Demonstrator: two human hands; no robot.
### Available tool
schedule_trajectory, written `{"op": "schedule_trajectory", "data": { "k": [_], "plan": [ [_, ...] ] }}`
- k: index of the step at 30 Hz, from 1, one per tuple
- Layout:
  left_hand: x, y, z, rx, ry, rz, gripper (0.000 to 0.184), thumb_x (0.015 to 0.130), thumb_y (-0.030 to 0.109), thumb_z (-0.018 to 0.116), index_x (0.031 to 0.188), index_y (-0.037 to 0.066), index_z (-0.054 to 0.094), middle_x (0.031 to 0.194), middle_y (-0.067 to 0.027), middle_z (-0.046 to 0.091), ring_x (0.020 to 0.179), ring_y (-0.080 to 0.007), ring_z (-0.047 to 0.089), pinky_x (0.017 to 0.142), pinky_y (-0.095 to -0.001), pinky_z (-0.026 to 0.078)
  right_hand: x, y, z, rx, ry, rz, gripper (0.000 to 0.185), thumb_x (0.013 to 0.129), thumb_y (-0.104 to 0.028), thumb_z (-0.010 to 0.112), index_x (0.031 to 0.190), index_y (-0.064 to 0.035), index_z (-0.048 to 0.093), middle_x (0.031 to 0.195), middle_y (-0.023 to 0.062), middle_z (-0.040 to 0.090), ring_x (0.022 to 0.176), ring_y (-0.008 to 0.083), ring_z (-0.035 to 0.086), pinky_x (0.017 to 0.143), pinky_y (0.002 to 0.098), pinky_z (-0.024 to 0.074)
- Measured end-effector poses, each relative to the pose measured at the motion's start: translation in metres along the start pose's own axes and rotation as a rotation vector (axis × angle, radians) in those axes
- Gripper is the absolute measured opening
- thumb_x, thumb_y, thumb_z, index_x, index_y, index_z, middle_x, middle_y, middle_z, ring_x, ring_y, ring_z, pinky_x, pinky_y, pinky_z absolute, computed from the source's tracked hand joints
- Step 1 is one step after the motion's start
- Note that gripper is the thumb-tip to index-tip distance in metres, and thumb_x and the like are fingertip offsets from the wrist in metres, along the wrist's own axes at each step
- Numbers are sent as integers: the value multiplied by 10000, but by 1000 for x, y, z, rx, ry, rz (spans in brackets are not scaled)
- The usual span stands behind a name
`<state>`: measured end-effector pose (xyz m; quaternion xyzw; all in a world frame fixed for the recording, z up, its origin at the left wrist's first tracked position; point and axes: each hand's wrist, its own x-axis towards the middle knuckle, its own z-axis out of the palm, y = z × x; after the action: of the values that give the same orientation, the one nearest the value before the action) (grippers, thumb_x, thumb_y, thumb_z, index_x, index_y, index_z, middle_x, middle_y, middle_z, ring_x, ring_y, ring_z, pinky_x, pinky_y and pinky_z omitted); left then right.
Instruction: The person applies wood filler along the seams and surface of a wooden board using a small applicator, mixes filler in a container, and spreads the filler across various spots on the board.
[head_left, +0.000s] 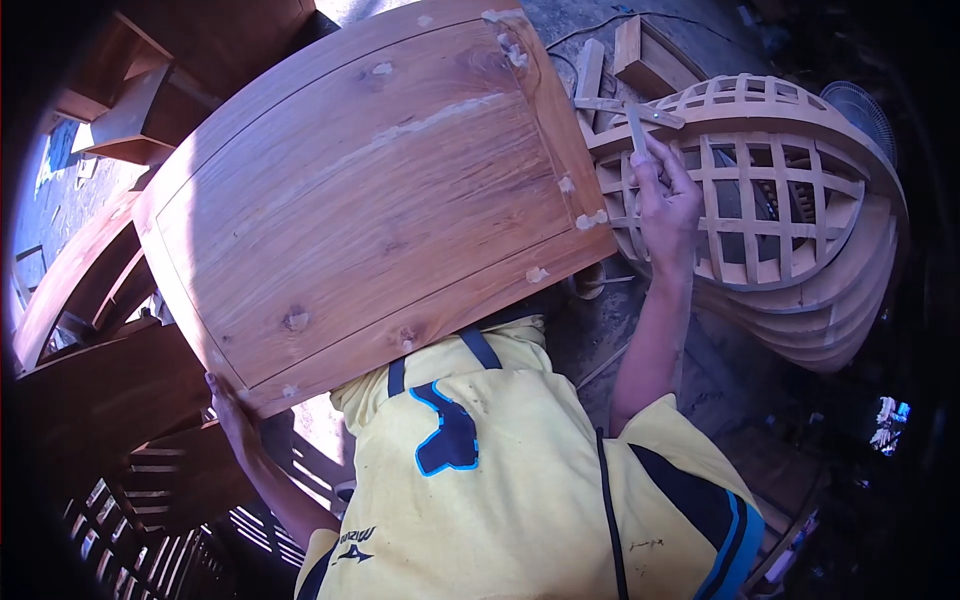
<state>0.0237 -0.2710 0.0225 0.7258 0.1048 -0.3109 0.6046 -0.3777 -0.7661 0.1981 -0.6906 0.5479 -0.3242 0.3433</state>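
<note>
A large curved wooden panel (370,220) lies in front of me, with pale filler patches along its edges and a long pale smear across its face. My left hand (232,408) is at the panel's near left corner, closed around the edge, its fingers partly hidden. Right of the panel, my right hand (668,205) is raised and pinches a narrow flat strip (636,130). The strip's upper end meets a second flat pale strip (655,115) lying crosswise. Whether the two are joined, and what kind of tool they form, I cannot tell.
A rounded wooden lattice frame (765,195) stands at the right, with a fan (860,110) behind it. A wooden box (655,60) and a cable lie beyond the panel. Curved wooden furniture (75,285) and slatted pieces (160,475) crowd the left.
</note>
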Motion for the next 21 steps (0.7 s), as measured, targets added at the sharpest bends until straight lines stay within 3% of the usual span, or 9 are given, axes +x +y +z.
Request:
{"op": "schedule_trajectory", "data": {
  "k": [7, 13, 17, 20, 21],
  "plan": [
    [39, 13, 3, 30, -17, 78, 801, 1130, 576, 428, 1626, -49, 352, 1654, -184, 415, 1510, -272, 437, 1248, -424, 367, -9, 28, -13, 145, 50, 118, 342, 1053, -159, 700, 1358, -3, 697, 839, -50, 644, 705, -2, 522, 608, 201, 419],
    [102, 37, 14, 201, -53, 332, 789, 1135, 560, 433, 1617, -63, 378, 1668, -197, 409, 1529, -277, 413, 1270, -414, 311, -11, 44, -16, 233, 41, 206, 351, 1066, -252, 680, 1319, -11, 718, 785, -43, 638, 607, -6, 432, 540, 198, 332],
    [124, 54, 35, 304, -7, 644, 652, 1149, 482, 454, 1530, -45, 505, 1496, -166, 565, 1356, -230, 549, 1133, -389, 458, -16, 55, -12, 318, 26, 273, 315, 1069, -261, 671, 1244, -8, 739, 780, -10, 683, 585, 9, 425, 549, 209, 356],
    [156, 52, 38, 287, 73, 593, 623, 1145, 473, 474, 1476, -49, 560, 1423, -164, 613, 1295, -224, 583, 1091, -392, 482, -24, 47, -9, 258, 41, 290, 330, 1065, -264, 678, 1243, 8, 734, 779, -10, 682, 593, 8, 428, 558, 212, 358],
    [170, 51, 35, 271, 99, 560, 615, 1144, 470, 481, 1458, -50, 579, 1399, -164, 630, 1275, -222, 594, 1078, -393, 490, -25, 49, -12, 252, 3, 295, 363, 1054, -275, 694, 1259, 24, 725, 819, 11, 710, 623, 19, 491, 587, 212, 405]
  ]
}}
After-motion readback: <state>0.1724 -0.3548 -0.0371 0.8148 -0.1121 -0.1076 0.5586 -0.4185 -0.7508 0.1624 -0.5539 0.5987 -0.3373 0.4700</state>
